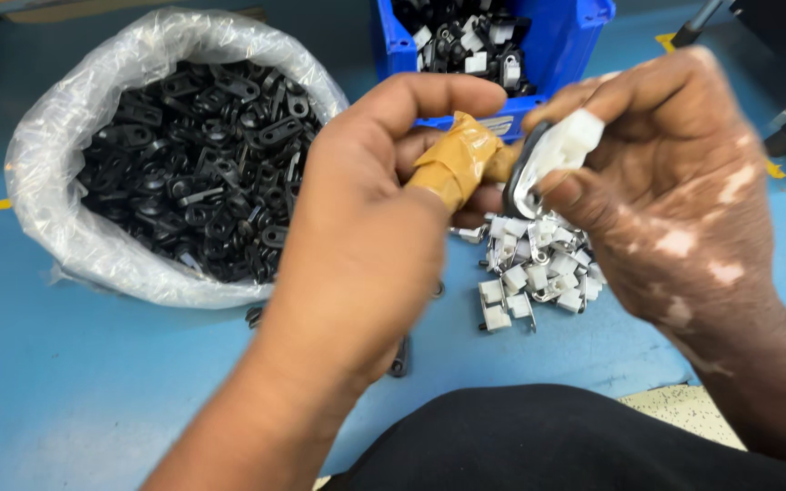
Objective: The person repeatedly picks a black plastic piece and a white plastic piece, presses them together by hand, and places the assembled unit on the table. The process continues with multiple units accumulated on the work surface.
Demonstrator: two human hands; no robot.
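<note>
Black clips [202, 164], blue bin [566, 45], seemingly white clips [539, 273].

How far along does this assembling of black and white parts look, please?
Done: joined pieces fill the blue bin. In hand: the right hand pinches a white clip with a black part; the left hand meets it. Left: white clips on the table and a full bag of black parts.

A crinkled, glossy clear plastic bag [56, 136] on the left holds matt black plastic clips [197, 159]. The far bin [570, 41] is smooth blue plastic. The table [93, 382] is smooth, matt blue. Glossy tan tape [457, 164] wraps one finger. Small white plastic blocks [539, 273] carry shiny metal pins.
</note>
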